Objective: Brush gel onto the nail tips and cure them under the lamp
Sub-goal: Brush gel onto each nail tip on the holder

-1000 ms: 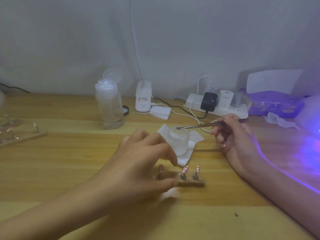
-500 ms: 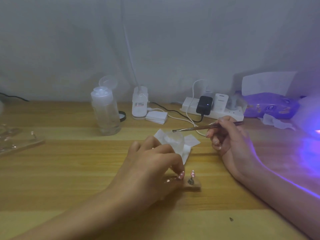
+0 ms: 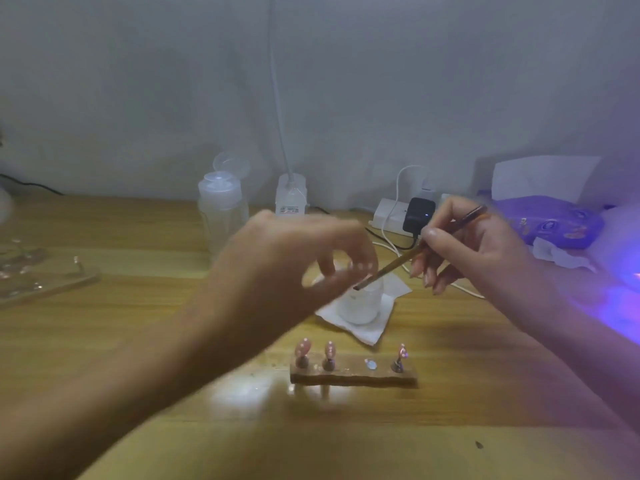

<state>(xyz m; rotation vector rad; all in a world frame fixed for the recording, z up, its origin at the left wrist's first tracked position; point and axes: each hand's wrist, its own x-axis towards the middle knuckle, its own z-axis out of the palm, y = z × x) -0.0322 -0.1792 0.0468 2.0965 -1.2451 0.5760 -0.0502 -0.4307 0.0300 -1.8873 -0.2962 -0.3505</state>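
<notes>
A small wooden holder lies on the table with three pink nail tips standing on pegs; its third slot is bare. My left hand, blurred, is raised above the table with thumb and forefinger pinched together on a small nail tip that is hard to make out. My right hand grips a thin brush, whose tip points at the left fingertips. A white jar sits on a tissue just behind.
A clear bottle with its cap flipped open and a white device stand at the back. A power strip with a black adapter and a purple pack lie back right. Violet lamp light glows at the right edge. A clear tray lies far left.
My left hand lifted off the holder with one tip pinched, leaving a slot bare. My right hand swung the brush down toward the left fingertips.
</notes>
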